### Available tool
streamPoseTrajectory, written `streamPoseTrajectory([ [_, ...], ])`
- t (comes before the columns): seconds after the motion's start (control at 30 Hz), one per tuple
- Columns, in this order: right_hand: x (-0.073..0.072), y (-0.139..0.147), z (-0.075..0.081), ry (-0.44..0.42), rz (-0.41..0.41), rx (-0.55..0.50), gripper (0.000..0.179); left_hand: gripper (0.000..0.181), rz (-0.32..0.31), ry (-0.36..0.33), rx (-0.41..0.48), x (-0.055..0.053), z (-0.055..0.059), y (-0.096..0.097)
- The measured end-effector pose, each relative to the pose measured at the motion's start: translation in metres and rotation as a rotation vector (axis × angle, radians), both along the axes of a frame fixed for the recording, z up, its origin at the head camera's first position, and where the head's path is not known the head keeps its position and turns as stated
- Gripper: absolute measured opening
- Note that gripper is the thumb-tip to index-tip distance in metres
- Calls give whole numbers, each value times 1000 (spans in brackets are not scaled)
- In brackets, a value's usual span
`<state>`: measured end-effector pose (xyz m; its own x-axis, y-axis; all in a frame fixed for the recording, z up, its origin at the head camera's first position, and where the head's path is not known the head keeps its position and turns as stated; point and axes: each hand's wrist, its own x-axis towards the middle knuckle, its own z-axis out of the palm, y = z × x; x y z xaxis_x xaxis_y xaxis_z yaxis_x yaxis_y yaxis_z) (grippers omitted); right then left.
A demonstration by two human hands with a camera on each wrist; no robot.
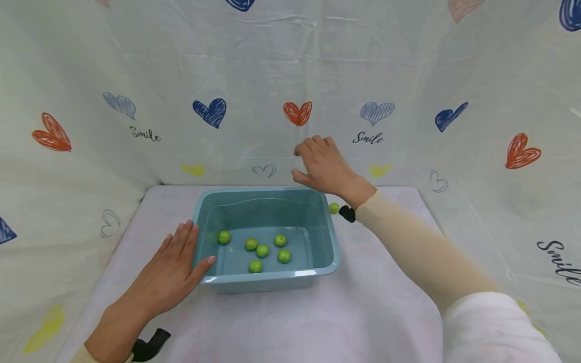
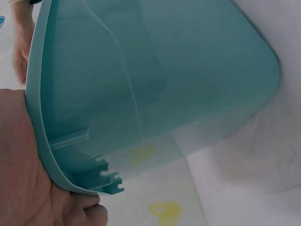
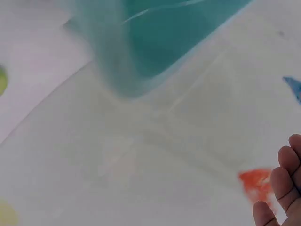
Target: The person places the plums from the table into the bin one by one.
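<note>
A blue-green plastic basin (image 1: 267, 281) holds several small round green fruits (image 1: 262, 250). My left hand (image 1: 170, 269) rests on its left rim, fingers straight and thumb laid over the edge. In the left wrist view, that palm lies along the basin's rim (image 2: 34, 94). Above the far right corner, my right hand (image 1: 324, 164) hangs in the air with fingers loosely bent and nothing held. Its spread fingertips (image 3: 282, 183) appear at the lower right of the right wrist view. One more green fruit (image 1: 334, 208) lies outside the basin, by its right side.
The basin stands on a table with a pale cloth (image 1: 363, 312). Behind and at both sides hangs a white sheet (image 1: 254, 65) printed with hearts and the word Smile. Black straps (image 1: 152, 345) show at both wrists.
</note>
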<state>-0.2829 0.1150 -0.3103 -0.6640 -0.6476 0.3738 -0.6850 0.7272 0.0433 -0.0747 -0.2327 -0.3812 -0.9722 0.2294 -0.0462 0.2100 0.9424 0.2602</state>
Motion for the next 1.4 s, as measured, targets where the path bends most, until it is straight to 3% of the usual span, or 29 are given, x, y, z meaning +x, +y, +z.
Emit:
streamPoseTrajectory([
  [0.17,-9,37,-17,-46,-128,31,37,93,4,7,-2,1,1,0],
  [0.43,-13,87,-75,-85,-232,140,43,92,7,19,-4,0,3,0],
  [0.83,-16,113,-147,-162,-304,231,47,92,4,19,17,0,4,-1],
  [1.03,-19,113,-168,-162,-288,256,44,92,7,24,-2,0,4,1],
  [1.4,-20,111,-185,-192,-299,300,39,92,6,22,4,2,3,2],
])
